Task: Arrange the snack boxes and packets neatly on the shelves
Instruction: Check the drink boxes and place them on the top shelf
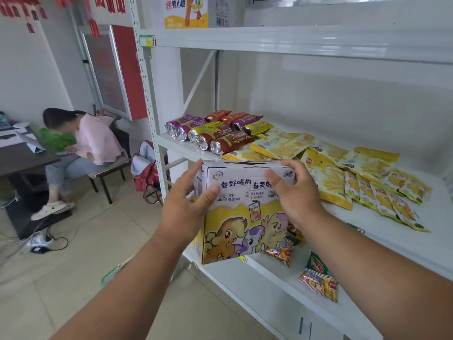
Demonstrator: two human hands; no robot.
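I hold a white and yellow cartoon pony box [242, 217] in front of the white shelf unit, just below the middle shelf [404, 244]. My left hand [188, 202] grips its left side, thumb across the front. My right hand [294, 190] grips its top right corner. On the middle shelf lie several foil-ended snack rolls [213, 131] at the back left and several yellow packets [343, 168] spread to the right. Red and green packets [318, 278] lie on the lower shelf [274, 283], partly hidden behind the box.
A yellow and white carton [193, 12] stands on the top shelf. A person sits on a chair [78, 148] at a dark desk [22, 158] to the left. A red bag [147, 173] leans by the shelf post. Cables and a power strip [40, 241] lie on the tiled floor.
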